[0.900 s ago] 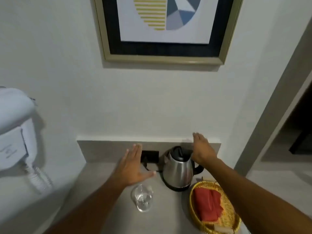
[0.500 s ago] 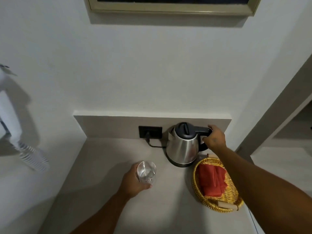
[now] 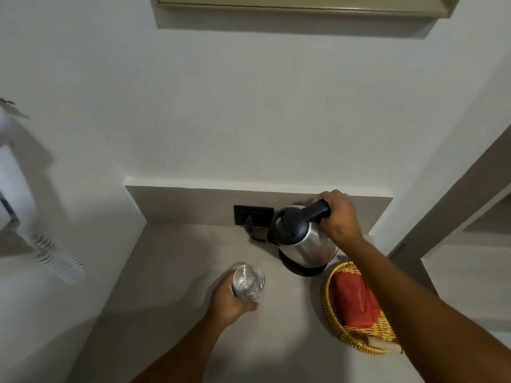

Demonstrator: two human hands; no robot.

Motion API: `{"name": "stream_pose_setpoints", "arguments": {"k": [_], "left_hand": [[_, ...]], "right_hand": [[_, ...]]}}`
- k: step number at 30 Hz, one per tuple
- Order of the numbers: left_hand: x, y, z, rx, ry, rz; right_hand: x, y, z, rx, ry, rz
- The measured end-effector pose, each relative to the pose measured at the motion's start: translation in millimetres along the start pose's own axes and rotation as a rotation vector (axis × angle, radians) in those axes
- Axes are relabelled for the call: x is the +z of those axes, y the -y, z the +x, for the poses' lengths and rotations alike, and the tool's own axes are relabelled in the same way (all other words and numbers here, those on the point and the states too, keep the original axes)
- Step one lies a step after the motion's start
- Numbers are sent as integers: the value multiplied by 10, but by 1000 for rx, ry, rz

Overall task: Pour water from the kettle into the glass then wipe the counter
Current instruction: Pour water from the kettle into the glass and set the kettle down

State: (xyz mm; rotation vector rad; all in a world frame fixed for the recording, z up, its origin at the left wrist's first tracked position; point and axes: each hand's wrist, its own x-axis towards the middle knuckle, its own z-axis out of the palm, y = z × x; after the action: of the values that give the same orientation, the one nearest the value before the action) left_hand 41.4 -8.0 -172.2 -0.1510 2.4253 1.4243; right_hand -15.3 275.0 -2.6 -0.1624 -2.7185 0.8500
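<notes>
A steel kettle (image 3: 304, 244) with a black lid and handle is tilted to the left above its black base (image 3: 304, 268) at the back of the grey counter (image 3: 179, 272). My right hand (image 3: 338, 214) is shut on the kettle's handle. A clear glass (image 3: 248, 281) stands on the counter in front and to the left of the kettle, with my left hand (image 3: 229, 299) wrapped around it from the near side. A folded red cloth (image 3: 355, 299) lies in a woven yellow basket (image 3: 336, 324) to the right.
A black wall socket (image 3: 253, 215) with a plug and cord sits behind the kettle. A white wall-mounted hair dryer with a coiled cord (image 3: 58, 262) hangs at the left. A picture frame (image 3: 304, 8) hangs above. The counter ends at a wall corner on the right.
My right hand closed on the kettle's handle and lifted and tilted the kettle to the left. My left hand came down from the air and took hold of the glass.
</notes>
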Motion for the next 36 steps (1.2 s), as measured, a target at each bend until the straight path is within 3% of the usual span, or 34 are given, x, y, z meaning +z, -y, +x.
{"name": "stream_pose_setpoints", "arguments": {"k": [8,12,23,36], "left_hand": [[16,-28,-51,0,-28,-12],[16,17,-41,3,-31,-23],[19,42,-21,23,-29,-29],[15,-3,-49,46,-1,-62]], "right_hand": [[-46,647,-177,-594,61,-322],[-71,876,-239,-780,65,-446],[-75,1181,-288,-881,136,-505],[-129,1157,-218,-905,79,-545]]}}
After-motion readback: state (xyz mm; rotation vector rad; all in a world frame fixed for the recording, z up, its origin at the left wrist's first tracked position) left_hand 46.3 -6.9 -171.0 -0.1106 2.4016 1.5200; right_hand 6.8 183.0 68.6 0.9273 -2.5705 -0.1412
